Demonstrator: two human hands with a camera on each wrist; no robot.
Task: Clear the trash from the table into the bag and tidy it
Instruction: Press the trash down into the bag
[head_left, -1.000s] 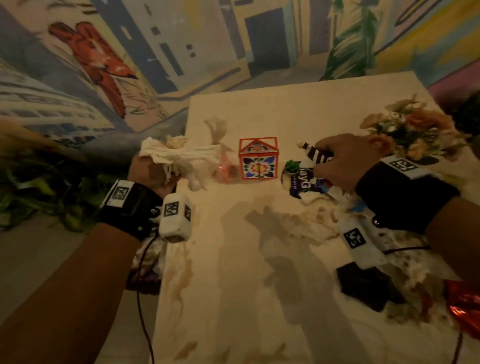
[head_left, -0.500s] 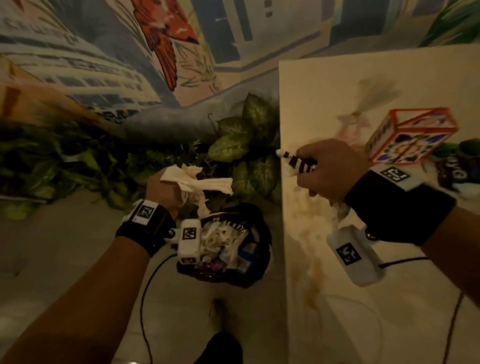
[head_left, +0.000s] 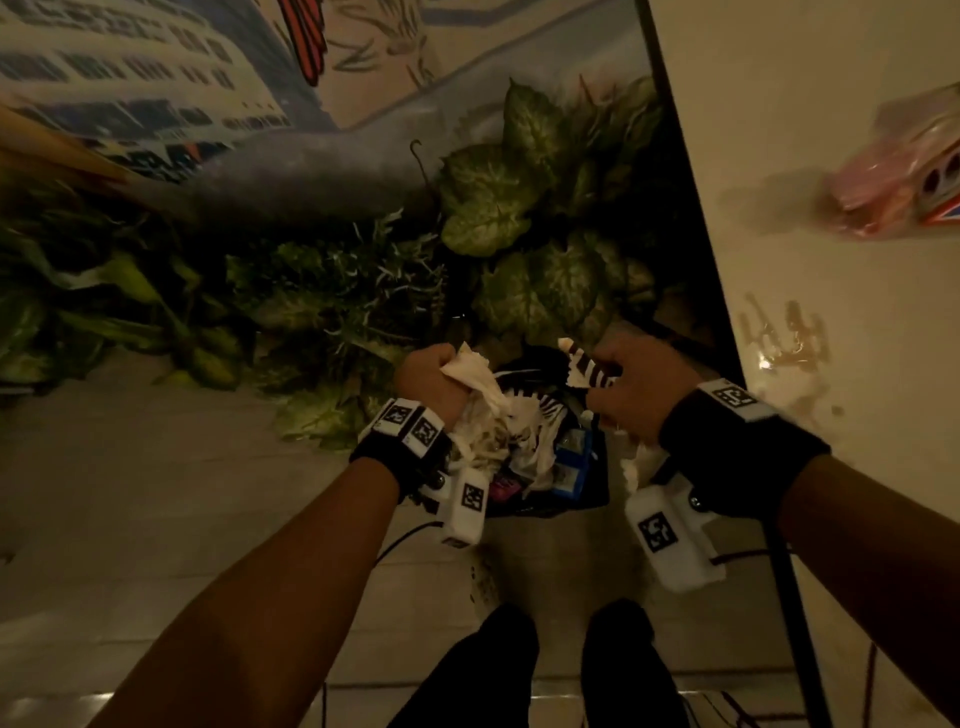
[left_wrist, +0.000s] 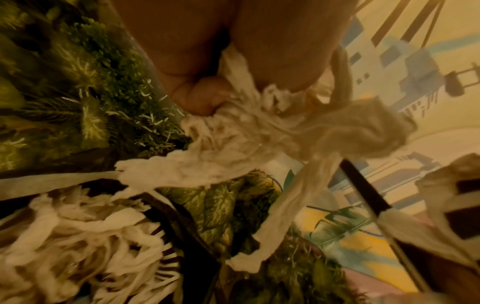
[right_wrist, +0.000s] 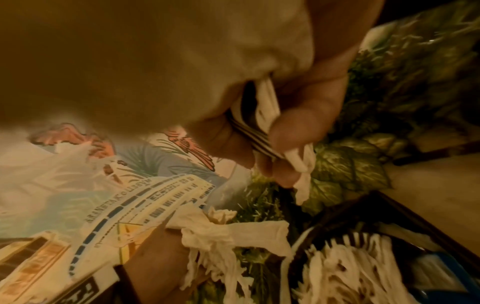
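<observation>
trash fills the black bag; left hand squeezes tissue, right hand pinches a striped wrapper, neither dropped; table holds more.

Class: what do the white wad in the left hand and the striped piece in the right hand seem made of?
White wad: likely tissue paper, matte; it crumples and hangs in soft torn strips. Striped piece: probably thin paper or wrapper, printed with dark and white stripes; it folds flat between the fingers, finish unclear.
</observation>
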